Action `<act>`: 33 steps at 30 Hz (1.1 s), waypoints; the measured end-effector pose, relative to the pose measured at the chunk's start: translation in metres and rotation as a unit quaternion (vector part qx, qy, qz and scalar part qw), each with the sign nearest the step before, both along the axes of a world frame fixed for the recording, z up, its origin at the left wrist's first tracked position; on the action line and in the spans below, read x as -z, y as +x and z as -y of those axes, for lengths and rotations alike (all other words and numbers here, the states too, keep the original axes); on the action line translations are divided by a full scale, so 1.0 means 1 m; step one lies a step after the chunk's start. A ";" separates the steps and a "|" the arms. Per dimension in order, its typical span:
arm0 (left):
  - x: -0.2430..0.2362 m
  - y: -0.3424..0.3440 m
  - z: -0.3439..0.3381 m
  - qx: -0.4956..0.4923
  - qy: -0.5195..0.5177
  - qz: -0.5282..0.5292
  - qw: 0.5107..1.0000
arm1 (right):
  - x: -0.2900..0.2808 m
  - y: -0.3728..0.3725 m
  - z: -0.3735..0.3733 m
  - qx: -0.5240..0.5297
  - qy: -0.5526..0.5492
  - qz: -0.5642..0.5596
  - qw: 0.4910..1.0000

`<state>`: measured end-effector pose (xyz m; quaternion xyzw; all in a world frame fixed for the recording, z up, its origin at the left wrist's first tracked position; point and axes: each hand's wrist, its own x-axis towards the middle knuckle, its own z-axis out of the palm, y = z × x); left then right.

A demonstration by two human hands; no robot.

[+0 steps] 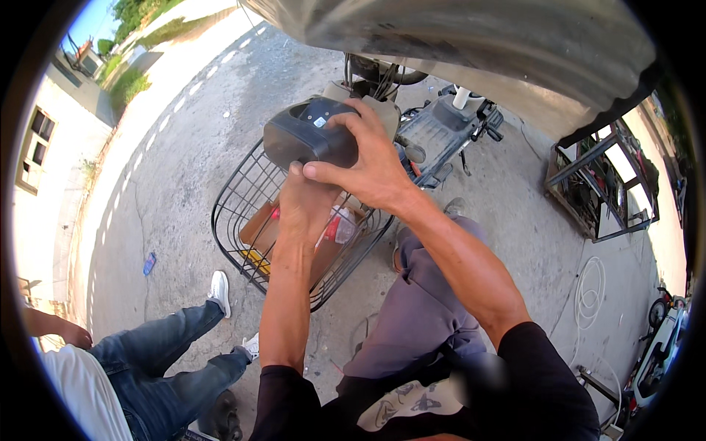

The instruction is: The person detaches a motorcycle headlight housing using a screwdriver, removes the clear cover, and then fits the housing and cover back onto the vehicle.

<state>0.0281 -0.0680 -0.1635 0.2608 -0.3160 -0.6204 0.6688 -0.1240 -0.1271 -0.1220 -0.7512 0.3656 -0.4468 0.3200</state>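
Observation:
A rounded black plastic housing (301,140), with a recess and a small pale label on top, sits above the front of a black wire basket (229,184). It looks like the headlight unit of an electric scooter. My right hand (371,158) wraps over its right side, fingers on top and thumb at the near edge. From below, my left hand (307,206) reaches up against its near face; most of those fingers are hidden. Inside the basket are a cardboard box (257,226) and a clear bottle with a red label (340,226).
Cables (382,87) run behind the housing. A grey electric scooter (448,117) stands beyond, under a hanging grey cover (471,33). A metal-framed rack (603,180) and coiled white hose (590,290) are at right. Another person in jeans (158,353) is at left.

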 end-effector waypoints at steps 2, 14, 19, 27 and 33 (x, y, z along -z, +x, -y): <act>0.001 -0.001 0.000 -0.004 -0.009 -0.003 1.000 | 0.003 0.000 -0.001 0.002 -0.001 0.005 1.000; 0.003 0.011 0.002 0.036 -0.006 -0.014 0.999 | -0.005 0.002 -0.004 -0.001 0.019 0.005 1.000; -0.005 -0.004 0.002 -0.029 0.033 0.121 0.992 | 0.001 0.006 0.002 0.020 0.010 0.011 1.000; -0.016 -0.012 -0.001 -0.029 -0.001 0.041 0.999 | 0.005 0.007 0.000 0.007 0.001 0.015 1.000; -0.019 -0.013 -0.003 -0.026 0.015 0.023 0.999 | 0.004 0.007 -0.002 -0.007 0.004 0.047 0.999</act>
